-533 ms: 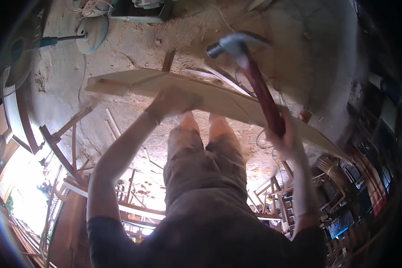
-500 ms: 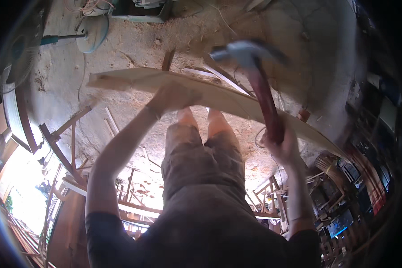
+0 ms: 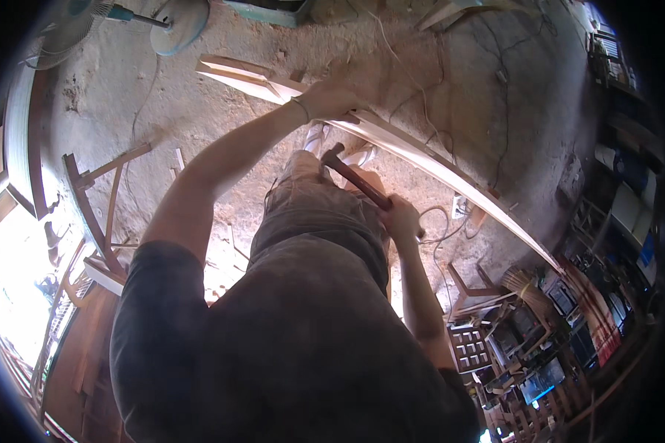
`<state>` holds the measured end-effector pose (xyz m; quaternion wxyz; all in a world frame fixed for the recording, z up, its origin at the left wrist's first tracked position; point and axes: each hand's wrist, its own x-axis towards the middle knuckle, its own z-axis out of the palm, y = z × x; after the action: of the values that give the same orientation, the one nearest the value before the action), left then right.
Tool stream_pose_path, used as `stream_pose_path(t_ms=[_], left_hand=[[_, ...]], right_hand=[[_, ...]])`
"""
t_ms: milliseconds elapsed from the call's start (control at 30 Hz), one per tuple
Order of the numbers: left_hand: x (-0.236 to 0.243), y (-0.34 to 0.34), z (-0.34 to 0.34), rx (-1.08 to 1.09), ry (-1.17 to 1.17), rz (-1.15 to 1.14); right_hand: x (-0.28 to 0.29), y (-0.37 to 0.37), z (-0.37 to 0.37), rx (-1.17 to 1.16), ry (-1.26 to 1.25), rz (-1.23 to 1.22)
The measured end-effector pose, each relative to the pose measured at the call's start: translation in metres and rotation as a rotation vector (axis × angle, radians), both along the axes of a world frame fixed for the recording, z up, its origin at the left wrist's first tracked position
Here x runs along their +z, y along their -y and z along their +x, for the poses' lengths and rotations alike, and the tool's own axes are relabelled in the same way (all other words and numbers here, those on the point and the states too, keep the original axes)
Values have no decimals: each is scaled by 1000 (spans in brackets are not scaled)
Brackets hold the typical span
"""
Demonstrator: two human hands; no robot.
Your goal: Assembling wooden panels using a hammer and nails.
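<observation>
My left hand [image 3: 335, 92] grips a long curved pale wooden piece [image 3: 436, 166] near its upper end, arm stretched out over it. The piece runs from the upper left down to the lower right above the dusty floor. My right hand [image 3: 400, 218] is closed around the dark red handle of a hammer [image 3: 355, 176], held low beside my hip, its head pointing up and left just under the wooden piece.
A standing fan [image 3: 166, 22] lies at the top left. Curved wooden chair parts [image 3: 89, 214] lie on the left floor. Cables [image 3: 440, 221] trail across the dusty ground. Wooden chair frames and stacked items [image 3: 495, 332] crowd the lower right.
The hammer has dropped from raised high above the wooden piece to down beside my hip. My left hand has kept its hold on the piece, which now sits higher in view.
</observation>
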<state>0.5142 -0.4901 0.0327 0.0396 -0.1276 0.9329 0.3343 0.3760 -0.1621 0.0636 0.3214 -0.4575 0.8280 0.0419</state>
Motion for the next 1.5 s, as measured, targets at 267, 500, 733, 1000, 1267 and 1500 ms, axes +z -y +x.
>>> stream_pose_path(t_ms=[267, 500, 733, 1000, 1267, 1500], left_hand=[[5, -2, 3, 0, 20, -31], [3, -3, 2, 36, 94, 2], [14, 1, 2, 25, 51, -26], [26, 2, 1, 40, 23, 4], [13, 5, -1, 3, 46, 35], [19, 4, 0, 22, 1, 14]], right_hand=[[-126, 88, 31, 219, -192, -28], [-122, 98, 32, 278, -267, 45], [-62, 69, 36, 45, 48, 70], [124, -15, 23, -604, 508, -60], [83, 7, 16, -743, 214, -117], [105, -1, 22, -905, 408, -488]])
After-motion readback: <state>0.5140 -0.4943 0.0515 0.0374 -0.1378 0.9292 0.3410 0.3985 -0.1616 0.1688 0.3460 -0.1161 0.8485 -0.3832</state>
